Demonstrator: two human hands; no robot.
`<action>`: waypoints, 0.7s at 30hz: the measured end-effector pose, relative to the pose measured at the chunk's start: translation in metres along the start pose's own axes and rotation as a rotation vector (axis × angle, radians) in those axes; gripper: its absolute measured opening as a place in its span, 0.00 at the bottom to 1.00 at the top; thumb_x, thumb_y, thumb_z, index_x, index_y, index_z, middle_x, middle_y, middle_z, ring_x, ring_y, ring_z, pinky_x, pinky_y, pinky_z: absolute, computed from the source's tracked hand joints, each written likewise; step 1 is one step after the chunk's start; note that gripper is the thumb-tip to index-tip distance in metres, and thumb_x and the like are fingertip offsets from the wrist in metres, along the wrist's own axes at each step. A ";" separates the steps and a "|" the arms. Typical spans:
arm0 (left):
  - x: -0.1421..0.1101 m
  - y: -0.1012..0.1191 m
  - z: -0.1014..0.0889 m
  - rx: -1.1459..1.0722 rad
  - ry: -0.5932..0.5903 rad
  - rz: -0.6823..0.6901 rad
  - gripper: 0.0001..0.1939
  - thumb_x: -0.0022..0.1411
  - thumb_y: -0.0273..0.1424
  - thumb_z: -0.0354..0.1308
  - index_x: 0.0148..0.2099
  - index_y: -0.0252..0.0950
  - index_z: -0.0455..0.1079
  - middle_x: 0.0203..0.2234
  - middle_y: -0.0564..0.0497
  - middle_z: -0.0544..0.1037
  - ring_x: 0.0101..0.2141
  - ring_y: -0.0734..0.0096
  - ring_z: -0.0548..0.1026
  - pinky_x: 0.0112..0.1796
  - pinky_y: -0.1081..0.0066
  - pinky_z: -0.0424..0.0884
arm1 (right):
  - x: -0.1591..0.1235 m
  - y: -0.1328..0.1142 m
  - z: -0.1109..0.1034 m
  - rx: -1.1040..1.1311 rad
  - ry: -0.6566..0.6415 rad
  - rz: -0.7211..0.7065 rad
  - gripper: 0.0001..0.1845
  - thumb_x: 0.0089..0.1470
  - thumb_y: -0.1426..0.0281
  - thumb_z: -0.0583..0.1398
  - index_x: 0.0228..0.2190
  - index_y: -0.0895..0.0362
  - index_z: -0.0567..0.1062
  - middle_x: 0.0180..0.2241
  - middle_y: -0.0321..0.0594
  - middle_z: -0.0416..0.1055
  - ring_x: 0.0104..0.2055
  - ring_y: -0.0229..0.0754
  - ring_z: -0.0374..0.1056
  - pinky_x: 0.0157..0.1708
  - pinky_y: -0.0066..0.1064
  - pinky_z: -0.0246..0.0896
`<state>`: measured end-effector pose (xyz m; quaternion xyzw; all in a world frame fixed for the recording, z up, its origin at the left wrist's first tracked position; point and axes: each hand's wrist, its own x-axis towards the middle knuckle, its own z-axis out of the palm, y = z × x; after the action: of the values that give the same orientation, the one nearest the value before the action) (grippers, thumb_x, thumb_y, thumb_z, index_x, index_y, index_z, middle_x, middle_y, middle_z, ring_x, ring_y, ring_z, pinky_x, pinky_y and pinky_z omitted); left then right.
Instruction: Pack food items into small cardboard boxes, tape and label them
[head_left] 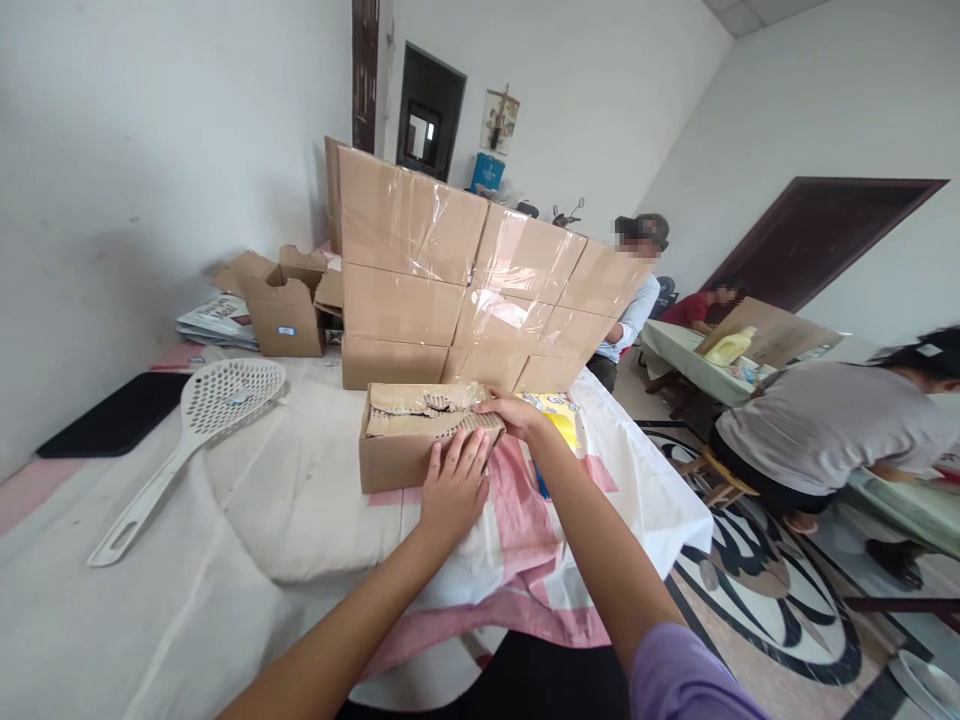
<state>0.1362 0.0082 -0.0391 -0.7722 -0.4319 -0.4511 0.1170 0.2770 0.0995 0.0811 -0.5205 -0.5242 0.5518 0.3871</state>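
Observation:
A small cardboard box (397, 462) with a torn, ragged top stands on the cloth-covered table before me. My left hand (456, 488) lies against its front right side, fingers stretched out over the upper edge. At the box's back right corner, my right hand (514, 412) grips the cardboard by the torn top; its thumb is partly hidden. Just right of the box, partly behind my right arm, is a yellow-and-white printed packet (555, 410). A white slotted skimmer (217, 410) rests on the table to the left.
Behind the box rises a wall of taped cardboard cartons (405, 300). An opened carton (285, 310) stands back left beside stacked packets (217, 322). A black flat tray-like object (112, 412) lies far left. Several people sit at tables on the right, one in a grey shirt (832, 425).

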 end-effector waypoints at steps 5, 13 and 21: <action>-0.012 -0.001 -0.003 -0.261 -0.100 0.316 0.16 0.70 0.30 0.49 0.51 0.36 0.77 0.46 0.42 0.83 0.54 0.56 0.76 0.64 0.50 0.57 | -0.027 -0.001 -0.060 -0.185 0.321 -0.224 0.25 0.39 0.71 0.64 0.44 0.52 0.76 0.49 0.42 0.78 0.55 0.49 0.71 0.57 0.43 0.66; -0.008 -0.003 -0.007 -0.511 -0.450 0.453 0.10 0.67 0.27 0.51 0.37 0.37 0.73 0.26 0.51 0.77 0.28 0.68 0.75 0.29 0.68 0.64 | -0.044 0.060 -0.221 -0.491 0.854 -0.096 0.13 0.52 0.63 0.59 0.36 0.57 0.76 0.41 0.50 0.77 0.49 0.53 0.72 0.53 0.47 0.66; -0.004 -0.006 -0.005 -0.609 -0.531 0.285 0.10 0.69 0.26 0.50 0.42 0.39 0.74 0.30 0.52 0.80 0.32 0.67 0.76 0.34 0.67 0.67 | 0.010 0.115 -0.289 -0.848 0.765 0.159 0.17 0.60 0.62 0.65 0.48 0.58 0.77 0.51 0.46 0.74 0.54 0.48 0.70 0.56 0.48 0.65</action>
<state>0.1278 0.0071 -0.0409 -0.9128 -0.1833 -0.3227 -0.1706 0.5725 0.1426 -0.0068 -0.8305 -0.4815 0.0935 0.2638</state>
